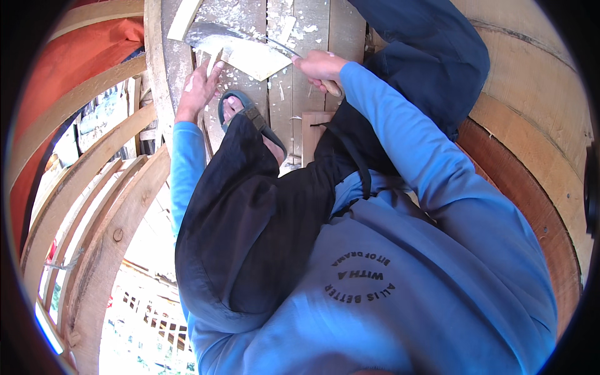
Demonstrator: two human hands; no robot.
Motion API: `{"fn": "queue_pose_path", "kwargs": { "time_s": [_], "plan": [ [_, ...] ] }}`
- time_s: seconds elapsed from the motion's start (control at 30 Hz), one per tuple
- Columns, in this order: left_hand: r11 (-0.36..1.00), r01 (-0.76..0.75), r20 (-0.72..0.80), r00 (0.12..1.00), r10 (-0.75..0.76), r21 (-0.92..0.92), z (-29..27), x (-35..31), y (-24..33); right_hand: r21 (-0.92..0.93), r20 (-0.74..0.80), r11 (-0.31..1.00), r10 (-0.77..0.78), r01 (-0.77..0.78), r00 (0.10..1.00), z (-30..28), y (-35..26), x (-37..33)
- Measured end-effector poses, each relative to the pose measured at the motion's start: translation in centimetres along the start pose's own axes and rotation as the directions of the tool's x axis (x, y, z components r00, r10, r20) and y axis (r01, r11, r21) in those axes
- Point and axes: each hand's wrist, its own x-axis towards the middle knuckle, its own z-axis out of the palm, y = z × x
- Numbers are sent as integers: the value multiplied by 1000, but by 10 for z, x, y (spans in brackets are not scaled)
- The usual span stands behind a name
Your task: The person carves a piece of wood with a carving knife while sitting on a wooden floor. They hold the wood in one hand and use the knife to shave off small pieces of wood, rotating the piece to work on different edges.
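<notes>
My right hand (320, 69) is closed round the wooden handle (332, 89) of a large knife. Its long, dark blade (219, 32) reaches leftward over the planks. At the left, my left hand (201, 87) pinches a thin pale wood strip (214, 62) close below the blade's broad end. Under and beside the blade lies a flat, pale yellowish piece (262, 60), brightly lit; whether it is wood or sheet I cannot tell. My sandalled foot (234, 109) rests on the planks just right of my left hand.
Pale shavings (306, 29) are scattered over the plank floor (306, 100). A pale wooden slat (185, 19) lies at the far left. Curved wooden ribs (122, 231) with open gaps run along the left, beside an orange sheet (75, 69). Curved planking (531, 94) rises at the right.
</notes>
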Motion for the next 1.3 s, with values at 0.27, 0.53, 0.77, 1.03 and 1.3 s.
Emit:
{"fn": "queue_pose_path", "kwargs": {
  "time_s": [0.27, 0.53, 0.77, 1.03, 1.3],
  "plan": [
    [957, -128, -258, 946, 197, 260, 34, -8, -8, 32, -78, 999, -9, 12, 997, 14, -1, 6],
    [933, -246, -243, 919, 310, 261, 61, -5, -18, 55, -86, 998, 25, -20, 996, 26, -9, 12],
    [938, -177, -187, 953, 239, 298, 76, 1, -18, -36, -92, 997, 68, -72, 993, 43, -28, 10],
    [954, -171, -234, 945, 229, 246, 81, 0, -15, -153, -35, 987, 50, -55, 998, 44, -39, 14],
    [964, -188, -223, 948, 228, 185, 74, -4, -19, -261, -43, 963, 57, -66, 997, 41, -51, 5]
  ]
}}
